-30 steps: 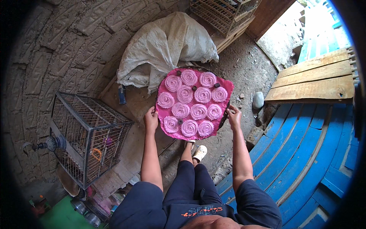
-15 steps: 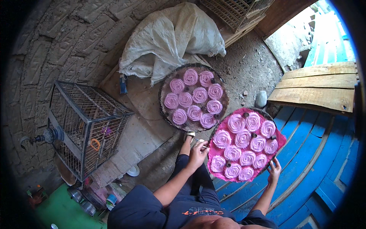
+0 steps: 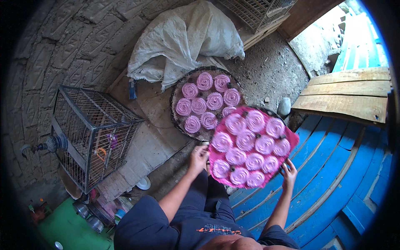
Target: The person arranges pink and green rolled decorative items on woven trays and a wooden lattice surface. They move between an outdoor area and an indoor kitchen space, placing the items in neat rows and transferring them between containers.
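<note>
Between my hands is a round tray (image 3: 294,141) with a bright pink lining and a dark rim. Pale pink piped rosettes (image 3: 246,140) cover it, with a few small dark knobs among them. My left hand (image 3: 198,158) grips its left edge, fingers bent; my right hand (image 3: 288,172) grips the lower right edge. The undersides of both grips are hidden. Beyond it, a second round tray (image 3: 201,136) with a dark rim and brownish base lies low, bearing similar pink rosettes. The held tray overlaps its lower right part in view.
A wire birdcage (image 3: 93,137) stands at left by the brick wall (image 3: 62,50). A whitish woven sack (image 3: 179,37) lies at the far side. Blue planks (image 3: 312,196) and bare boards (image 3: 346,93) occupy the right, with a grey stone (image 3: 284,106) beside them.
Both hands have carried the pink-lined tray left and slightly farther away, so it now covers part of the other tray. Both hands keep their hold.
</note>
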{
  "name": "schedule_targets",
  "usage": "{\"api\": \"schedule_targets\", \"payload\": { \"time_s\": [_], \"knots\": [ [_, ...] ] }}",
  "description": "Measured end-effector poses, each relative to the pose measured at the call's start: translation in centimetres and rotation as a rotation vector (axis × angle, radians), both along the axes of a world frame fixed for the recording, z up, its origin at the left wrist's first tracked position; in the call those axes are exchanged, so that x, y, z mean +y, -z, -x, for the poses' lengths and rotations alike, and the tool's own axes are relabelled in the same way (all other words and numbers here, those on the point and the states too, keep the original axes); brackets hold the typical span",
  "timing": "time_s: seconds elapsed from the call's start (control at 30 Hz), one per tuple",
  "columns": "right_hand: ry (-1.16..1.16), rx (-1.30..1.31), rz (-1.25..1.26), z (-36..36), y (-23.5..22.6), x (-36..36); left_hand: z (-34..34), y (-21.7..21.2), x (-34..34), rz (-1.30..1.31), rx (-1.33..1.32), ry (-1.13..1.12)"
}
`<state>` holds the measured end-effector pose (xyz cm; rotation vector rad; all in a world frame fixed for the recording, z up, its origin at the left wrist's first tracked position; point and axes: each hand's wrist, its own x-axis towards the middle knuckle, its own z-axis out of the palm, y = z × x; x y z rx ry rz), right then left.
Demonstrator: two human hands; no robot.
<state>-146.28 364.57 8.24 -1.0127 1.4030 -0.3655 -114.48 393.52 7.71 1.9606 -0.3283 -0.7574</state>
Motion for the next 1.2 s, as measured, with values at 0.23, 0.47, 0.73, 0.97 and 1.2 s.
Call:
{"api": "schedule_targets", "payload": {
  "time_s": [0.23,0.47,0.73,0.97,1.2],
  "knots": [
    [-0.228,-0.221,-0.002,-20.9,7.2,-2.1,-13.8,2.7,4.4,-0.073,-0.209,-0.218],
    [-0.369,-0.162,0.048,-31.6,10.6,-2.9,-20.1,6.7,6.6,-0.058,-0.134,-0.326],
    [-0.203,-0.081,0.361,-25.9,13.2,-2.5,-16.3,5.5,8.0,-0.086,-0.322,-0.477],
    [-1.064,0.487,0.079,-4.8,19.8,7.5,10.3,8.6,27.0,-0.232,-0.063,-0.525],
    [-1.608,0.653,-0.674,-7.9,7.4,19.9,30.8,5.0,41.3,-0.706,0.568,-0.718]
  ]
}}
